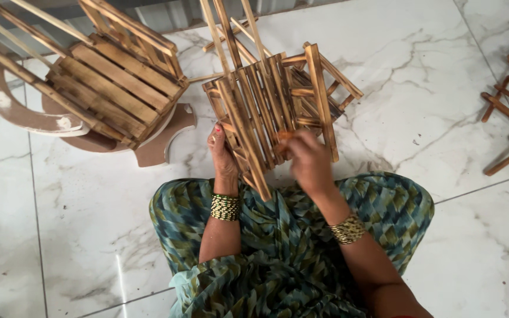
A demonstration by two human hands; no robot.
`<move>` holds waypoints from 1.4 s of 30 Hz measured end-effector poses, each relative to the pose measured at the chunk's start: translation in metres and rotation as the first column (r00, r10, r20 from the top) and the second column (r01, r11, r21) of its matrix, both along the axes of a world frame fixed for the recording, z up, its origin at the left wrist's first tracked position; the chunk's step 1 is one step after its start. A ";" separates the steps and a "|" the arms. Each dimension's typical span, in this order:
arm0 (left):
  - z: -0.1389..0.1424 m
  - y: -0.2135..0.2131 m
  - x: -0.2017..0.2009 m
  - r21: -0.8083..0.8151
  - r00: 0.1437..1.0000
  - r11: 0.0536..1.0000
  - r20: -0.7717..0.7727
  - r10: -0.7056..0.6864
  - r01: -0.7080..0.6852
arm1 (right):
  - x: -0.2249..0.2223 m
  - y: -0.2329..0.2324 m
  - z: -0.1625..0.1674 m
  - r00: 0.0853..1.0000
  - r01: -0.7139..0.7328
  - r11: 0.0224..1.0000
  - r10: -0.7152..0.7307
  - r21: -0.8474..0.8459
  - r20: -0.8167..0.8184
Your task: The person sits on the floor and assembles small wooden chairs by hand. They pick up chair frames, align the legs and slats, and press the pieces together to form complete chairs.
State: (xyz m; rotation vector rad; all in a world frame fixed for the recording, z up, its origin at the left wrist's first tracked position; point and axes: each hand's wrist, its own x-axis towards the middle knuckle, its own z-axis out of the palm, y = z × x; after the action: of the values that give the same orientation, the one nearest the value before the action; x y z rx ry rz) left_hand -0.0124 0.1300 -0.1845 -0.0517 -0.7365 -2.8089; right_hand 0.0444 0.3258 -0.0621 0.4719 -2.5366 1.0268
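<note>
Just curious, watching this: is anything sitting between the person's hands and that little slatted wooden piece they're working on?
Nothing visible does. The left hand already grips the slatted wooden piece at its lower left edge, and the right hand lies against its slats from the front. The larger wooden chair sits apart on the marble floor, to the left.

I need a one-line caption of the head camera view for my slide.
Seated on a marble floor, a person steadies a small slatted wooden frame with the left hand and works on it with the right hand.
</note>
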 end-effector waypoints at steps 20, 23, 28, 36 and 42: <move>0.005 -0.003 0.006 -0.179 0.999 0.984 0.039 0.000 0.007 | -0.014 0.068 0.051 0.991 0.026 0.946 -0.067 -0.322 -0.119; 0.004 -0.004 0.002 -0.217 1.000 0.976 0.028 0.005 0.001 | -0.030 0.076 0.035 0.996 0.032 0.860 0.013 -0.509 0.085; 0.000 0.000 0.006 -0.110 0.987 0.982 0.045 -0.151 0.155 | -0.090 0.064 0.036 0.987 -0.022 0.875 0.095 -0.484 0.126; 0.005 -0.008 0.004 -0.046 0.971 0.972 -0.055 -0.234 0.232 | -0.093 0.079 0.061 0.786 -0.177 0.818 0.452 -0.548 0.422; 0.020 0.001 0.011 -0.189 0.988 0.970 0.022 -0.152 0.153 | -0.075 0.093 0.027 0.921 -0.071 0.828 0.268 -0.557 0.282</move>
State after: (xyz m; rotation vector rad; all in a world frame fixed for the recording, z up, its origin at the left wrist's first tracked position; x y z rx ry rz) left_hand -0.0013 0.1308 -0.1643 -0.1370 -1.0423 -2.8728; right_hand -0.0306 0.4186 -0.0353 0.3804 -2.3481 1.9738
